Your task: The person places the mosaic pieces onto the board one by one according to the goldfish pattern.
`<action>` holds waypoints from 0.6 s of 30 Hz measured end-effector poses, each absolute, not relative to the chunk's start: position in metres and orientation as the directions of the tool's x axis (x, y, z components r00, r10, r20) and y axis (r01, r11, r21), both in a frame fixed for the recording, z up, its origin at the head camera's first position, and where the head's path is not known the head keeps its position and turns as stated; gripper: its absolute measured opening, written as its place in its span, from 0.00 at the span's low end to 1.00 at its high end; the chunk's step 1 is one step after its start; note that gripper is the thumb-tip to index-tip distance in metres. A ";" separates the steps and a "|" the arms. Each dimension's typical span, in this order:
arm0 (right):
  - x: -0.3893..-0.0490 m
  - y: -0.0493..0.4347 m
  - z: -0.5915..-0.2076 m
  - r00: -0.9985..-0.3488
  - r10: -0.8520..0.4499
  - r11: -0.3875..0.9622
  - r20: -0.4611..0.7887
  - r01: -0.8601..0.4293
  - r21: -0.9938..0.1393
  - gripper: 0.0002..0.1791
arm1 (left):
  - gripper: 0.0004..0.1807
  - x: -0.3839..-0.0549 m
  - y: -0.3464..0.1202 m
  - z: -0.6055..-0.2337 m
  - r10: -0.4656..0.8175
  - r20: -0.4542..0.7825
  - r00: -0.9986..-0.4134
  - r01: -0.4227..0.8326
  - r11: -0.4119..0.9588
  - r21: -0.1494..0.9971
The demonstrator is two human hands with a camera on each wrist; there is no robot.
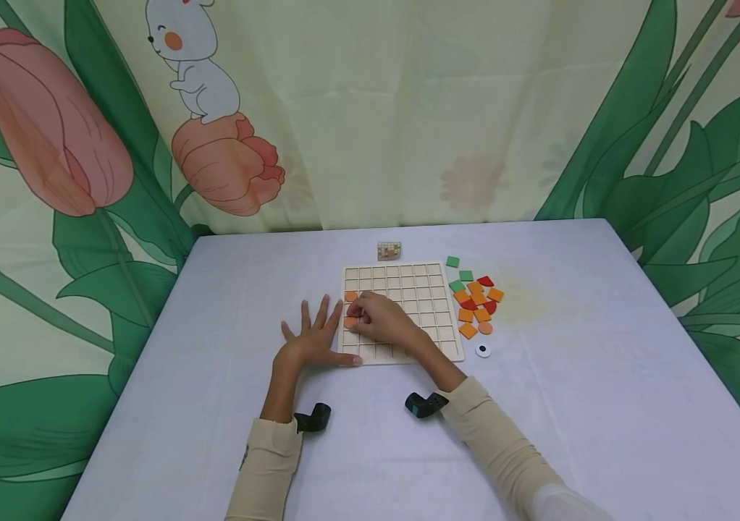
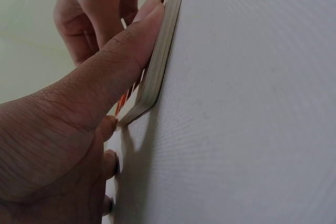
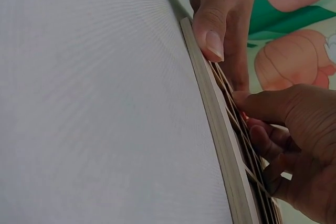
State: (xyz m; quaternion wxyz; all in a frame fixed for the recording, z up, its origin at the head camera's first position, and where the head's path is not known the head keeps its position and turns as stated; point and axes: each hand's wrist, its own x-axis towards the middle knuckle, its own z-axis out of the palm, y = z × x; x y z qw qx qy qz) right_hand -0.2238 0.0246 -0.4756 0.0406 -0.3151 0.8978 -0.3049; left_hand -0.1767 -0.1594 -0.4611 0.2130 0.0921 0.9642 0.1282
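A pale wooden grid board [image 1: 418, 297] lies on the white table. At its left edge my left hand [image 1: 311, 344] rests with fingers spread; in the left wrist view its thumb [image 2: 131, 40] presses on the board's near rim. My right hand [image 1: 383, 318] reaches over the grid, thumb and forefinger pinching an orange round piece [image 1: 350, 323] at a cell in the left column. Another orange round piece [image 1: 351, 296] sits farther up that column. In the right wrist view, the curled fingers [image 3: 268, 108] are close to the grid and mostly cover the piece.
Right of the board lie several orange square tiles [image 1: 465, 315], green tiles [image 1: 466, 276], red pieces [image 1: 485, 281] and one loose orange disc [image 1: 485, 328]. A white round piece with a black centre [image 1: 483, 351] is nearer. A small patterned block [image 1: 389, 251] stands behind the board.
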 end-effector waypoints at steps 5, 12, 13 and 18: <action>-0.225 0.025 -0.476 -0.800 -0.588 0.613 0.125 -0.540 -0.576 0.09 | 0.67 -0.178 -0.159 -0.462 0.235 -0.384 -0.893 0.126 0.949 0.290; -0.226 0.026 -0.476 -0.805 -0.584 0.612 0.108 -0.523 -0.593 0.08 | 0.67 -0.179 -0.159 -0.462 0.234 -0.387 -0.892 0.121 0.948 0.294; -0.226 0.026 -0.476 -0.806 -0.583 0.611 0.106 -0.521 -0.596 0.08 | 0.67 -0.179 -0.159 -0.462 0.234 -0.388 -0.892 0.121 0.948 0.293; -0.226 0.026 -0.476 -0.804 -0.585 0.604 0.104 -0.518 -0.605 0.08 | 0.68 -0.179 -0.160 -0.463 0.229 -0.396 -0.889 0.110 0.947 0.300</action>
